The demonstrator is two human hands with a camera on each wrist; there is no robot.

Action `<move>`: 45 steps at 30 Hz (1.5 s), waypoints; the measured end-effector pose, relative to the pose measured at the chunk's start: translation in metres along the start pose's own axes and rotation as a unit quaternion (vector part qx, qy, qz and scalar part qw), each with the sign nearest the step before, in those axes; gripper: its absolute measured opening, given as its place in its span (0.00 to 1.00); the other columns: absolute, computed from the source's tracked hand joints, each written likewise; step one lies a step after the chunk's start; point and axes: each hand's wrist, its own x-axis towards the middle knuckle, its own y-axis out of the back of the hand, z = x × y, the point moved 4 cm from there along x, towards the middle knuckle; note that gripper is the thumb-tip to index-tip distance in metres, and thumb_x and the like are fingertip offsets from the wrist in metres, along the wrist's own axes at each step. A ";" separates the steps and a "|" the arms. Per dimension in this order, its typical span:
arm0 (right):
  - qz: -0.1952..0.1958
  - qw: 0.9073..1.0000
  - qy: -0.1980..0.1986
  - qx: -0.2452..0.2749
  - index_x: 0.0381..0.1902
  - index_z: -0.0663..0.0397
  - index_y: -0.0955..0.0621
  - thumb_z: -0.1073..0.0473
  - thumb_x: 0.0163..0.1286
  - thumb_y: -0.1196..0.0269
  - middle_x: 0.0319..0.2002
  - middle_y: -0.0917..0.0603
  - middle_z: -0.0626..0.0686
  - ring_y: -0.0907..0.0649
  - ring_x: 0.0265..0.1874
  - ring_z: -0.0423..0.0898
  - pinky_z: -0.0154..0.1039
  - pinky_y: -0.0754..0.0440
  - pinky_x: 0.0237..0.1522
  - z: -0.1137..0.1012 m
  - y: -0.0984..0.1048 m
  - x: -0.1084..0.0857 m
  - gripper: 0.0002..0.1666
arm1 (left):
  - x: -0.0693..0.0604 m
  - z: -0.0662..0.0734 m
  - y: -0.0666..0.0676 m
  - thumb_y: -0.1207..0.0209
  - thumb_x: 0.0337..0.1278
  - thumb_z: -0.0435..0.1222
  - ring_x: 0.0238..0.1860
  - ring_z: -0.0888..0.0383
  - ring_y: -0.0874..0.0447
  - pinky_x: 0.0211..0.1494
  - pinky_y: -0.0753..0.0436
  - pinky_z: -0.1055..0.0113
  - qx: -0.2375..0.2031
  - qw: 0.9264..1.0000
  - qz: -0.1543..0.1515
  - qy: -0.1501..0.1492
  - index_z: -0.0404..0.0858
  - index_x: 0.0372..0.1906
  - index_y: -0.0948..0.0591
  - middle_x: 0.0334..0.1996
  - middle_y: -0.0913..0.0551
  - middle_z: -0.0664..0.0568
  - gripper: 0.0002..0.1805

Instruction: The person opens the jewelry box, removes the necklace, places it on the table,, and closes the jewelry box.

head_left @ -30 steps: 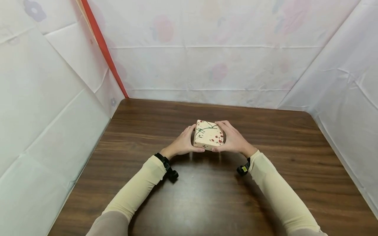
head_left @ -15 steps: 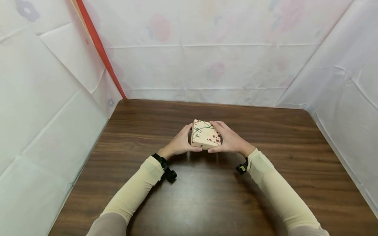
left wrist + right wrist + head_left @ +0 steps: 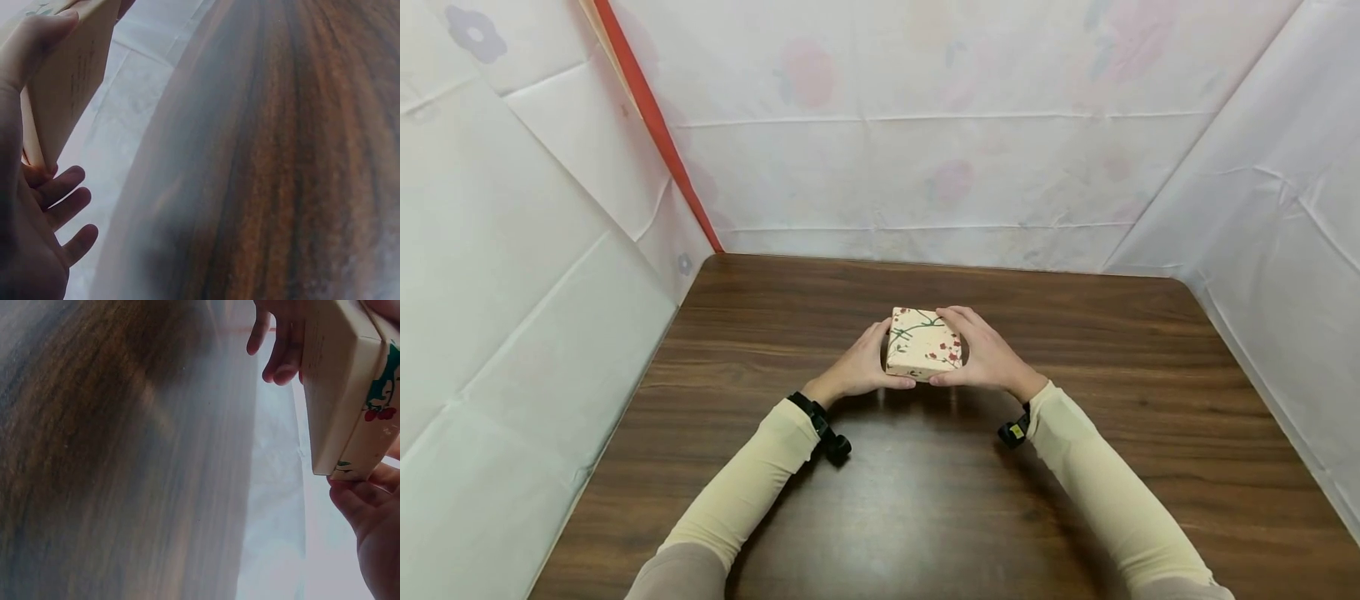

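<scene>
A small cream box (image 3: 923, 342) with red blossoms and green branches is held between both hands above the table, its patterned face up. My left hand (image 3: 863, 363) grips its left side, thumb at the near edge. On the opposite side my right hand (image 3: 988, 354) grips it the same way. The left wrist view shows the plain underside of the box (image 3: 72, 75), with several fingers of the left hand (image 3: 31, 219) spread below it. In the right wrist view a lid seam runs along the box (image 3: 340, 387), and the right hand (image 3: 381, 531) holds its corner.
The brown wood-grain table (image 3: 880, 517) lies beneath both forearms. White patterned sheeting (image 3: 880, 167) rises behind it and at both sides, with a red strip (image 3: 658, 129) at the back left corner.
The box and both hands sit slightly further left in the head view than a second ago, while the background has shifted left too. The grip of both hands looks the same.
</scene>
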 end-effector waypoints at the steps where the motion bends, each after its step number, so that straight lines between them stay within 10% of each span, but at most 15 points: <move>1: 0.001 1.000 -0.001 0.002 0.74 0.50 0.40 0.38 0.45 0.24 0.69 0.35 0.55 0.29 0.63 0.53 0.59 0.27 0.60 0.000 0.000 0.000 0.63 | 0.000 0.000 0.000 0.26 0.40 0.53 0.70 0.47 0.38 0.69 0.33 0.45 -0.001 1.000 -0.001 0.001 0.42 0.78 0.52 0.71 0.41 0.43 0.63; 22: 0.017 0.999 0.024 -0.033 0.73 0.54 0.37 0.37 0.43 0.24 0.67 0.33 0.56 0.28 0.60 0.52 0.56 0.25 0.58 -0.005 0.006 -0.004 0.63 | 0.002 -0.001 -0.004 0.24 0.36 0.52 0.69 0.48 0.38 0.69 0.32 0.46 0.022 0.999 -0.001 -0.026 0.43 0.76 0.48 0.70 0.38 0.44 0.62; 45: 0.022 1.000 -0.004 -0.002 0.74 0.50 0.38 0.42 0.46 0.22 0.68 0.35 0.57 0.29 0.62 0.54 0.59 0.29 0.60 0.004 0.031 -0.006 0.61 | -0.006 -0.007 0.006 0.26 0.38 0.55 0.75 0.44 0.45 0.73 0.39 0.45 0.026 0.999 0.020 0.023 0.36 0.77 0.52 0.75 0.45 0.39 0.65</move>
